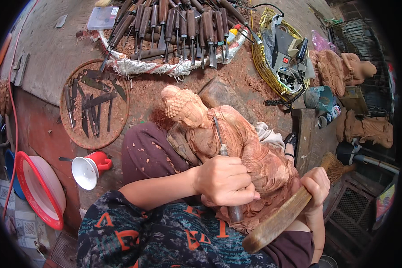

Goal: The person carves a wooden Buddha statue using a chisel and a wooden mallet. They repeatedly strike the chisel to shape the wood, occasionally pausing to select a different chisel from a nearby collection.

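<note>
Across my lap lies a carved wooden Buddha statue, its curl-covered head toward the upper left. My left hand is closed round the dark handle of a carving chisel. The chisel's thin blade points away from me, over the statue's shoulder near the neck; whether its edge touches the wood I cannot tell. In my right hand, fingers are wrapped round one end of a wooden mallet, a smooth club-like bar. Its thick end slants down left, beside and apart from the chisel's butt.
Many chisels crowd a white-wrapped tray beyond the statue. Flat blades fill a round basket at left, above a red-and-white mug and a red-rimmed basin. A wire basket holds an electric device. More wooden carvings lie right.
</note>
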`<control>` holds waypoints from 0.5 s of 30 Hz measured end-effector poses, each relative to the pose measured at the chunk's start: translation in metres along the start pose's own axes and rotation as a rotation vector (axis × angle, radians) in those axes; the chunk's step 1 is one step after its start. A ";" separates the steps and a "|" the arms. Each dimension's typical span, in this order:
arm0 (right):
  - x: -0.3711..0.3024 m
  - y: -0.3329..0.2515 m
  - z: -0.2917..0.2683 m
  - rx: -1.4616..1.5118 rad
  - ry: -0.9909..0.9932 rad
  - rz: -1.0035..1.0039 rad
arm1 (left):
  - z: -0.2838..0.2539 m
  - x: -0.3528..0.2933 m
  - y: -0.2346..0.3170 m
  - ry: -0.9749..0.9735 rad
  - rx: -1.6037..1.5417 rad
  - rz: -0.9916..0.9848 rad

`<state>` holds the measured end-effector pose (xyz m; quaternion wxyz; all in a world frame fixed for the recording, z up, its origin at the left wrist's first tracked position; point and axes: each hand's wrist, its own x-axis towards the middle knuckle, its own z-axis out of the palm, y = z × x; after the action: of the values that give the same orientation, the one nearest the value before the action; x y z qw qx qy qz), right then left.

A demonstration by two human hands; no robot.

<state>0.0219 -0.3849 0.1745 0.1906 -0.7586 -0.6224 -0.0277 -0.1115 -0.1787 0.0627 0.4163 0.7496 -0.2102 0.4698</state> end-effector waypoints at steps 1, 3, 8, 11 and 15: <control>0.002 -0.001 0.001 0.024 0.017 -0.010 | -0.004 0.001 0.003 0.012 0.028 0.026; 0.003 0.000 0.005 0.073 0.009 -0.026 | -0.016 0.009 0.012 0.027 0.090 0.082; 0.009 -0.006 0.004 0.149 -0.016 -0.012 | -0.083 0.036 -0.004 0.065 0.179 -0.191; 0.010 -0.005 0.009 0.202 -0.025 -0.051 | -0.117 0.053 -0.047 0.393 0.333 -0.535; 0.014 -0.010 0.014 0.244 -0.100 -0.065 | -0.165 0.067 -0.131 0.350 0.242 -1.090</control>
<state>0.0133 -0.3655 0.1680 0.2495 -0.7097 -0.6539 0.0799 -0.0750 0.0359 0.1008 0.5380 0.7030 0.3327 0.3251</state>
